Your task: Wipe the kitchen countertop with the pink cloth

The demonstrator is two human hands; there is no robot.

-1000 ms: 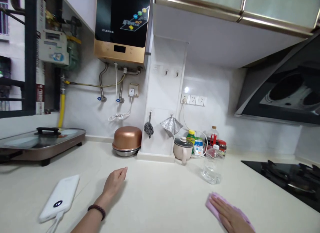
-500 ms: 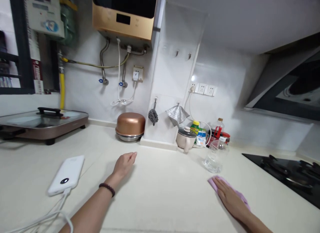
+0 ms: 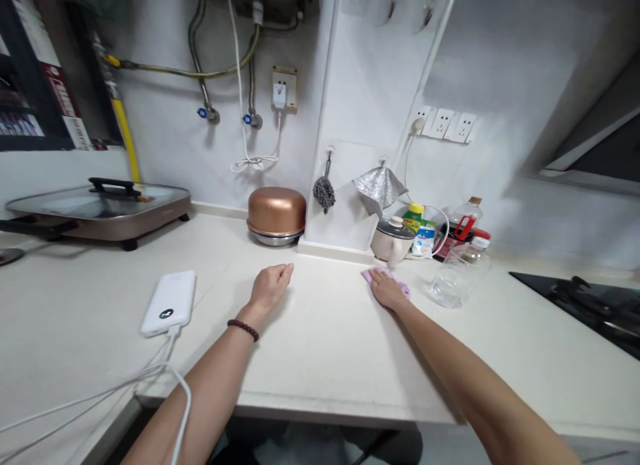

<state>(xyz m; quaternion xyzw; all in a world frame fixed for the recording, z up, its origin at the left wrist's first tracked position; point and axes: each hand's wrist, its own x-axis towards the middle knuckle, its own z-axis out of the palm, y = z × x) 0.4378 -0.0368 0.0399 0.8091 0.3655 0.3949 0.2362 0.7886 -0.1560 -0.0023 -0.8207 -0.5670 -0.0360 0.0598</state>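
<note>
Centrally, the right hand (image 3: 387, 290) lies open, palm flat on a pink cloth (image 3: 369, 275) on the worktop (image 3: 320, 358); the left hand (image 3: 270, 286) rests loosely curled, empty. Cloth looks soft, light; pinch any edge.

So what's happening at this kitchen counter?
A person leans over the pale countertop with both arms stretched out. The right hand lies flat on a small pink cloth, pressing it to the surface near a little lidded pot and a clear bottle. The left hand rests empty on the counter, with a white power bank and its cable off to its left.
</note>
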